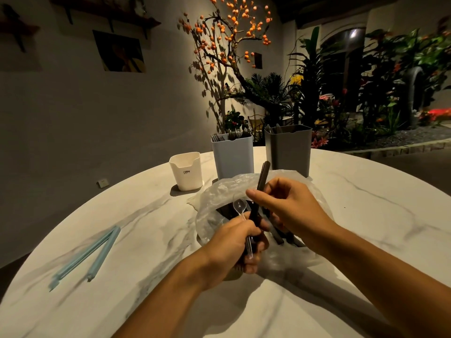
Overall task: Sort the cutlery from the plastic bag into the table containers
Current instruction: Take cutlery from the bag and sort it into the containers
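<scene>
Round white marble-patterned table (pixel 366 215): taken as the landmark for all items below.

Clear plastic bag (pixel 219 191): laid open near the table's middle, dark cutlery pieces (pixel 278 236) seen inside it.

Dark grey container (pixel 289 150): stood upright at the table's far edge, behind the bag; utensil tips are visible above its rim.

Pale blue container (pixel 233 157): stood upright just left of the grey one, dark utensils showing at its top.

White container (pixel 186 170): stood upright left of the blue one, marked "CRBW".

Light blue bag clip (pixel 85 257): laid open in a V on the table's left part, well apart from the bag.

Right hand (pixel 290 206): held over the bag, thumb and fingers pinched on a long dark utensil (pixel 262 181) that is tilted upward.

Left hand (pixel 234 245): held at the bag's near edge, fingers clenched round a clear plastic spoon (pixel 240 207) and dark pieces; bowl pointed up.
</scene>
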Available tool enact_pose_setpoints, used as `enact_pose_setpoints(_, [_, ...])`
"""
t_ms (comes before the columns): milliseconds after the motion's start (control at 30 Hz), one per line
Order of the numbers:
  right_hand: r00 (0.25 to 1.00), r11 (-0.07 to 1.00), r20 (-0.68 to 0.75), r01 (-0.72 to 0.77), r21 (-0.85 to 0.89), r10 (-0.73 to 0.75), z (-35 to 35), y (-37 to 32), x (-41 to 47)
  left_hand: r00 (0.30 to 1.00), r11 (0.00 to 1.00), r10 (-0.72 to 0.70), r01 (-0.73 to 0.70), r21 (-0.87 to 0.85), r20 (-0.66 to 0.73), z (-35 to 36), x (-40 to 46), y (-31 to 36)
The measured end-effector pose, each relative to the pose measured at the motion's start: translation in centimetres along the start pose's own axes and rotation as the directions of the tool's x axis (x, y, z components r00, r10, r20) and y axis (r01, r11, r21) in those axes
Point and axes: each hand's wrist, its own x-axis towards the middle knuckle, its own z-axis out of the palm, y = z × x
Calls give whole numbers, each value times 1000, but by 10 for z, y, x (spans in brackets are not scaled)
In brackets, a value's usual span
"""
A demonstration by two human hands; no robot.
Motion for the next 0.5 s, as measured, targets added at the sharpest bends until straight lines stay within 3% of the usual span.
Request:
enact_pose_setpoints(400, [999, 999, 4, -35, -14, 35, -1, -5, 2, 998, 998, 46, -44, 36, -46, 2, -1, 4])
enact_pose_setpoints(500, [999, 997, -33, -42, -60, 40, 2, -7, 4, 994, 992, 64, -54, 115, -85, 5, 0, 0])
